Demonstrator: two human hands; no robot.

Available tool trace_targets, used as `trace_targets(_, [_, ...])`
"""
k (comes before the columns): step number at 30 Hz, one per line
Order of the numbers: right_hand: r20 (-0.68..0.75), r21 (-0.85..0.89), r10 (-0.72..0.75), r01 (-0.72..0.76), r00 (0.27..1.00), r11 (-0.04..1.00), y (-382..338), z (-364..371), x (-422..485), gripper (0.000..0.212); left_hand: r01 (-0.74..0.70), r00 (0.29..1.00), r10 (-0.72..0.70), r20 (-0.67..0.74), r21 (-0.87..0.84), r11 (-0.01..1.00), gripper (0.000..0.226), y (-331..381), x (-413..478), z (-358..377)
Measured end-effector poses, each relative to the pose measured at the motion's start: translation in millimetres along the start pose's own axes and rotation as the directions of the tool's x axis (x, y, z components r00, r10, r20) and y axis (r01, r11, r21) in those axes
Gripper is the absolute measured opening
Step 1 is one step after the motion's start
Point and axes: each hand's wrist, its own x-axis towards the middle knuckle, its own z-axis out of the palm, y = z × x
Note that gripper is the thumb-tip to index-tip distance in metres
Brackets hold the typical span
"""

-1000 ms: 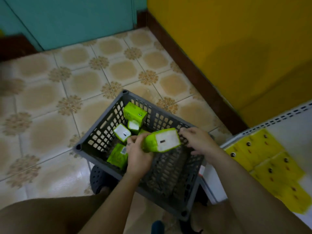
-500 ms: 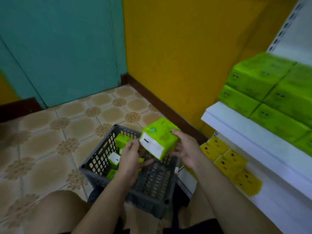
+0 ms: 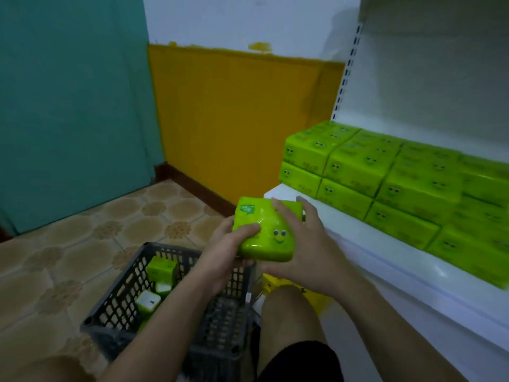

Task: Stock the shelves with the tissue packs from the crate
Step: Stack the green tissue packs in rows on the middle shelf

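Observation:
I hold a green tissue pack (image 3: 264,230) with a smiley face in both hands, just left of the white shelf's (image 3: 358,235) front corner. My left hand (image 3: 223,257) grips its left side, thumb on top. My right hand (image 3: 300,244) wraps its right side, fingers over the top. Below, the grey slatted crate (image 3: 121,293) sits on the floor with a few green packs (image 3: 161,270) inside. Several green packs (image 3: 385,177) stand stacked two high on the shelf.
Yellow packs (image 3: 272,282) lie on the lower shelf under my right wrist. My bare knees flank the crate. A yellow wall and teal door stand behind, over a patterned tile floor (image 3: 82,244). The shelf's front strip before the stacked packs is bare.
Both hands have lifted the green pack out of the crate, up and to the right toward the shelf, and turned its smiley face upward. My view has risen from the crate to the shelf.

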Motion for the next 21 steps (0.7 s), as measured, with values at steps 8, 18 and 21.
trace_targets(8, [-0.337, -0.16, 0.132, -0.195, 0.932, 0.968, 56, -131, -79, 0.095, -0.041, 0.922, 0.0, 0.387, 0.097, 0.994, 0.029, 30, -6, 156])
trace_targets(18, [-0.549, -0.019, 0.328, -0.404, 0.769, 0.915, 185, -228, -109, 0.075, -0.549, 0.786, 0.417, 0.456, 0.825, 0.132, 0.06, 33, 43, 252])
trace_targets(21, [-0.511, -0.023, 0.376, -0.45, 0.773, 0.893, 222, -235, -85, 0.069, -0.511, 0.786, 0.379, 0.488, 0.858, -0.044, 0.058, 22, 53, 255])
